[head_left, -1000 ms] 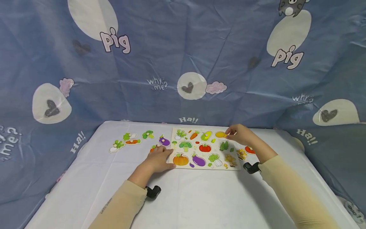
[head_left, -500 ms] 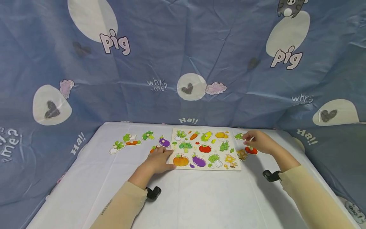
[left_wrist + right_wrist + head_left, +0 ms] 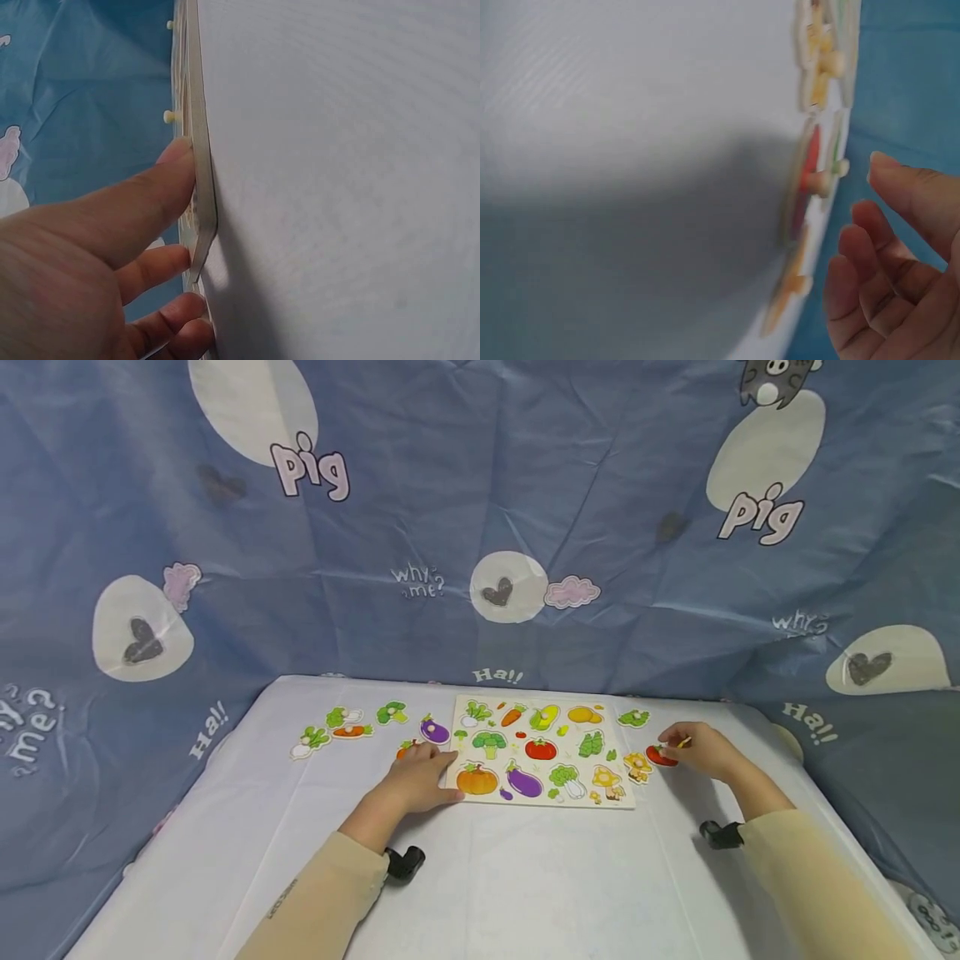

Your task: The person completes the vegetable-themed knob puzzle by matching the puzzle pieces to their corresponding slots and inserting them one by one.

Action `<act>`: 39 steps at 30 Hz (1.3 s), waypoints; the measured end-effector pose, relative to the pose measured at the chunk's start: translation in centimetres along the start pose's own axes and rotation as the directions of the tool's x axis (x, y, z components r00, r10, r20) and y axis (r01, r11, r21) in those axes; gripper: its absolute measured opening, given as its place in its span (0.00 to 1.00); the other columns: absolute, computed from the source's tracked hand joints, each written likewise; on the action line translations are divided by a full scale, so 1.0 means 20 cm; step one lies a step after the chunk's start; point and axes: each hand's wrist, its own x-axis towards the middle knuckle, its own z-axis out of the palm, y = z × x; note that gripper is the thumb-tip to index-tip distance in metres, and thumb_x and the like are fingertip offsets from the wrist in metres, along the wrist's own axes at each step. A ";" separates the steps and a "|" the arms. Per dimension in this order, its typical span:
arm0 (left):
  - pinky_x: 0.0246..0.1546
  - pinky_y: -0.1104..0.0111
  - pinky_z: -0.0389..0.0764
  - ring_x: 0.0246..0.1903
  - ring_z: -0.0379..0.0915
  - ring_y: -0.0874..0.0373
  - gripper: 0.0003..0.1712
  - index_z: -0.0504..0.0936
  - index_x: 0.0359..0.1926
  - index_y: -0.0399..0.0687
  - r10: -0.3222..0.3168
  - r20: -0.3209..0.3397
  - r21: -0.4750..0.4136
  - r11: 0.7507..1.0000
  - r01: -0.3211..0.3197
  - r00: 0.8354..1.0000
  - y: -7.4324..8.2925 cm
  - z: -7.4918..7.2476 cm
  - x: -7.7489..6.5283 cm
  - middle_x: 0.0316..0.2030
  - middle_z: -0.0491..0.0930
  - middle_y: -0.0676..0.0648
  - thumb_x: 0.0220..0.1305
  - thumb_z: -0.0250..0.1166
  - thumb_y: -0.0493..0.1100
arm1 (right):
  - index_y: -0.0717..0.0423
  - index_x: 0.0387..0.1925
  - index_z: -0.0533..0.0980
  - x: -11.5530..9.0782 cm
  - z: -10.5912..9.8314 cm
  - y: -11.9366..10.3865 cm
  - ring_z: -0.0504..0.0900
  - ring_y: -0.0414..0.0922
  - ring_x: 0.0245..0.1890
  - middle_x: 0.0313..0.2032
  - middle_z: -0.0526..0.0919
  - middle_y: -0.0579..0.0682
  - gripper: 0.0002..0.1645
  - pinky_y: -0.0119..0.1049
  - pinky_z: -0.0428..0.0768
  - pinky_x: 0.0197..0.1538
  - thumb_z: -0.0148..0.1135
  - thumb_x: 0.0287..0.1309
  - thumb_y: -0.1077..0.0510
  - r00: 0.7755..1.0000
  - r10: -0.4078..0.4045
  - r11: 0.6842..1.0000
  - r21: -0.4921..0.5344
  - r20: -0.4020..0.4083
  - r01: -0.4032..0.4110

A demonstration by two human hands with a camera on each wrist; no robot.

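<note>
A cream puzzle board [image 3: 572,750] printed with vegetables lies flat on the table. My left hand [image 3: 415,781] rests at its front left corner, the extended thumb pressing the board's edge [image 3: 199,150] and the bent index finger touching its left side. Right of the board, my right hand [image 3: 703,752] hovers just beside a red tomato piece [image 3: 660,755]. In the right wrist view thumb and fingers are parted, with nothing between them. Near them are the knobbed tomato piece [image 3: 808,172] and an orange-yellow piece [image 3: 786,292], which is mostly hidden in the head view.
A mushroom piece [image 3: 637,767] and a green leafy piece [image 3: 633,718] lie right of the board. On the left are an eggplant piece [image 3: 435,729], a broccoli piece [image 3: 392,713], a carrot piece [image 3: 352,732] and others. A blue printed cloth [image 3: 420,635] hangs behind the table.
My right hand has moved right and nearer from the board's back right corner, carrying the orange-yellow piece, and has let it go beside the tomato piece. My left hand stays put.
</note>
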 end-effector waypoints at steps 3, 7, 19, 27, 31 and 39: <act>0.61 0.48 0.67 0.55 0.65 0.45 0.43 0.70 0.72 0.51 0.006 0.001 0.011 1.000 -0.006 1.000 0.00 0.00 0.00 0.58 0.70 0.40 0.60 0.71 0.60 | 0.64 0.46 0.80 0.01 0.03 0.03 0.75 0.51 0.38 0.40 0.79 0.56 0.13 0.41 0.75 0.39 0.67 0.63 0.60 1.000 0.022 1.000 0.008 0.002 -0.022; 0.61 0.48 0.67 0.56 0.65 0.45 0.43 0.70 0.72 0.51 0.011 0.004 0.016 1.000 -0.012 1.000 0.00 0.01 0.01 0.58 0.70 0.40 0.60 0.71 0.60 | 0.64 0.47 0.80 0.03 0.05 0.06 0.74 0.52 0.40 0.41 0.79 0.57 0.14 0.45 0.74 0.44 0.67 0.63 0.60 0.999 0.040 0.999 0.031 0.015 -0.041; 0.60 0.49 0.68 0.55 0.65 0.46 0.43 0.69 0.72 0.50 0.008 0.014 0.010 1.000 -0.008 1.000 0.01 -0.01 0.00 0.56 0.70 0.40 0.60 0.71 0.60 | 0.63 0.46 0.80 0.07 0.08 0.10 0.74 0.51 0.40 0.39 0.79 0.55 0.12 0.45 0.73 0.47 0.67 0.63 0.61 0.991 0.134 0.989 0.066 0.014 -0.135; 0.60 0.49 0.68 0.54 0.64 0.46 0.44 0.69 0.72 0.51 0.004 0.015 0.019 1.000 -0.004 1.000 0.01 -0.01 0.00 0.56 0.70 0.41 0.59 0.71 0.61 | 0.63 0.44 0.80 0.08 0.09 0.09 0.73 0.51 0.40 0.38 0.78 0.55 0.10 0.42 0.73 0.44 0.67 0.62 0.62 0.988 0.154 0.985 0.076 0.026 -0.156; 0.61 0.48 0.67 0.56 0.64 0.45 0.44 0.69 0.72 0.51 0.003 0.014 0.012 1.000 -0.004 1.000 0.01 -0.01 0.00 0.57 0.70 0.40 0.59 0.71 0.60 | 0.62 0.42 0.81 0.09 0.09 0.09 0.73 0.50 0.38 0.37 0.79 0.54 0.08 0.41 0.73 0.43 0.66 0.63 0.62 0.989 0.148 0.985 0.081 0.030 -0.150; 0.61 0.48 0.67 0.57 0.64 0.44 0.44 0.69 0.72 0.51 0.003 0.013 0.008 1.000 -0.003 1.000 0.01 -0.01 0.00 0.57 0.70 0.40 0.59 0.71 0.60 | 0.62 0.41 0.81 0.08 0.07 0.10 0.74 0.49 0.37 0.37 0.81 0.54 0.08 0.40 0.74 0.42 0.66 0.64 0.60 0.991 0.129 0.989 0.069 0.030 -0.131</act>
